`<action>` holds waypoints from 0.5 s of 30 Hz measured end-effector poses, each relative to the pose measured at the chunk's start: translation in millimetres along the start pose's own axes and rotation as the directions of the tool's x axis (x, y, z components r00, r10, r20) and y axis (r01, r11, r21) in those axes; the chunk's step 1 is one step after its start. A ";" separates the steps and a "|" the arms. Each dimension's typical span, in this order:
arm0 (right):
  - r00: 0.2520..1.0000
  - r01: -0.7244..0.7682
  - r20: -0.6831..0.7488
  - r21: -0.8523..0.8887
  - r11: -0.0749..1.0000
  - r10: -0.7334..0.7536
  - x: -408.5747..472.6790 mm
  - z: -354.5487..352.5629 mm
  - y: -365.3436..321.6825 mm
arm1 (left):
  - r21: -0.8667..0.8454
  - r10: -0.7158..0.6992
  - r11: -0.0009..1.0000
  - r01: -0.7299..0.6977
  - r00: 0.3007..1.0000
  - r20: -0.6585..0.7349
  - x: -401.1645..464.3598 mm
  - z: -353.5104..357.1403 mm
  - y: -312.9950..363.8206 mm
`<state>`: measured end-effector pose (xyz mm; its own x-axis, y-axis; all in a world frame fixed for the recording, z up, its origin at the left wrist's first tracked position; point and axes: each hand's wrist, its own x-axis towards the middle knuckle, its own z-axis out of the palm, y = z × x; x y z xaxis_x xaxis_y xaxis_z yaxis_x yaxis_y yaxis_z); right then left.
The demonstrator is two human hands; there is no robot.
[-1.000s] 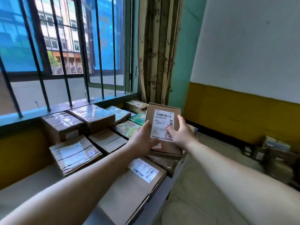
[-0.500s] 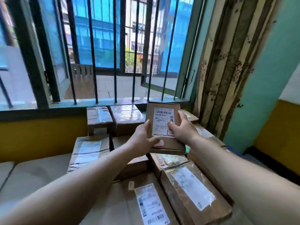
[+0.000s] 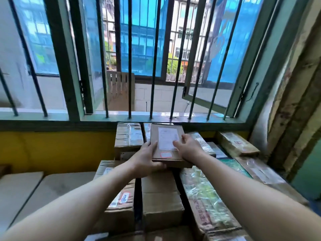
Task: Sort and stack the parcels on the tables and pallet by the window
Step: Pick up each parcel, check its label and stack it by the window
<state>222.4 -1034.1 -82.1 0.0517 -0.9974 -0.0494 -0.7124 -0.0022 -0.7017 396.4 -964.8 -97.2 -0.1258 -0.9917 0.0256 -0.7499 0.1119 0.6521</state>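
Item: flat parcel (image 3: pixel 166 145), label up, held level over stacked parcels (image 3: pixel 161 197) below the window. Left hand (image 3: pixel 145 160) gripped its near-left corner, right hand (image 3: pixel 188 147) its right edge, seemingly steadying it for stacking.

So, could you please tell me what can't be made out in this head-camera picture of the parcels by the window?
- The flat parcel: its white label is too blurred to read, and whether it rests on the box beneath is unclear.
- Left hand: its fingers are hidden under the parcel.
- Right hand: it covers the parcel's right edge.
- Table or pallet: hidden beneath the stacked boxes.
- Nearest boxes: cut off by the bottom edge.
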 end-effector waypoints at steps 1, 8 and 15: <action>1.000 0.006 0.025 0.001 1.000 -0.006 6.6 2.6 -0.4 | 0.017 -0.017 1.000 0.017 1.000 -0.008 6.5 0.5 -1.7; 0.988 0.096 0.136 -0.123 0.988 -0.079 55.4 11.3 -2.5 | 0.131 -0.159 0.977 0.167 0.985 -0.069 50.3 10.3 -7.4; 0.972 0.177 0.176 -0.101 0.979 -0.158 87.8 14.6 -1.3 | 0.169 -0.281 0.940 0.298 0.953 -0.116 70.8 9.1 2.0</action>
<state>238.1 -1120.7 -95.9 0.2859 -0.9563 -0.0622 -0.7588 -0.1863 -0.6241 380.1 -1034.2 -100.9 0.1660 -0.9836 -0.0709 -0.8519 -0.1793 0.4921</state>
